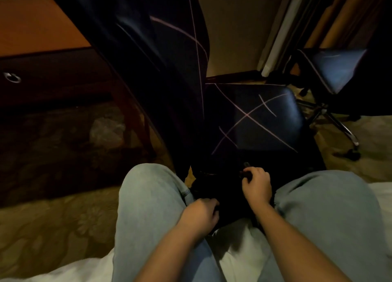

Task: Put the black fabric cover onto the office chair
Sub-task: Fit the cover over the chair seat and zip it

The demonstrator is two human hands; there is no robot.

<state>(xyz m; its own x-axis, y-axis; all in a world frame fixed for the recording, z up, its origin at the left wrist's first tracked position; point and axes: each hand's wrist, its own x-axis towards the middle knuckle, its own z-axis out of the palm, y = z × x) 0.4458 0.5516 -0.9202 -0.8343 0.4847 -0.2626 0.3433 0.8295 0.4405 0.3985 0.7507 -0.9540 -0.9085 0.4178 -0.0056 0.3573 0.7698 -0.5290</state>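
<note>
At lower centre, left grip [201, 212] and right grip [256, 183] both pinch the bunched black fabric cover [230, 199], apparently locating its opening below the pink-stitched black leather office chair [261, 120].

This looks like a hotel room or bedroom. White bed linen [233, 250] lies nearest, above patterned carpet [53, 228]. A dark wooden desk [31, 27] with a ring-pull drawer [53, 74] stands left, and curtains [335, 14] hang far right.
</note>
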